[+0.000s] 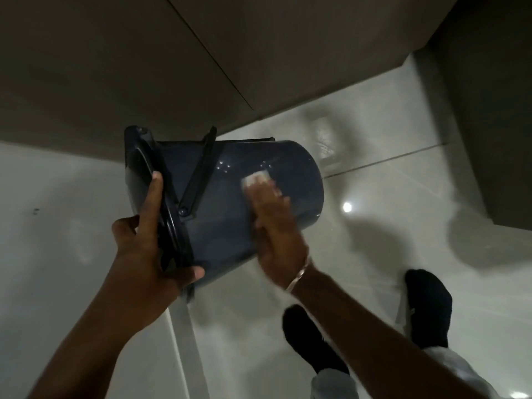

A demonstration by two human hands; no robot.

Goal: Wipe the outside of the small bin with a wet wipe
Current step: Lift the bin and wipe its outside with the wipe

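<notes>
Small bin (224, 197), dark blue-grey, held in the air on its side above the pale tiled floor (403, 156), nothing carrying it but the hands; mouth end towards the left, base towards the right. Left hand (146, 249) closed around the black rim and lid (141, 171), thumb under the lower edge. Right hand (276, 226) flat, fingers pressing the white wet wipe (257, 178) against the upper side wall; blurred, probably mid-stroke. Black handle (198, 174) lies across the wall. Risks, as judged: one-handed rim grip could slip under wiping pressure and drop the bin; the loose handle could snag the wipe. Interior not visible, so contents cannot be told.
</notes>
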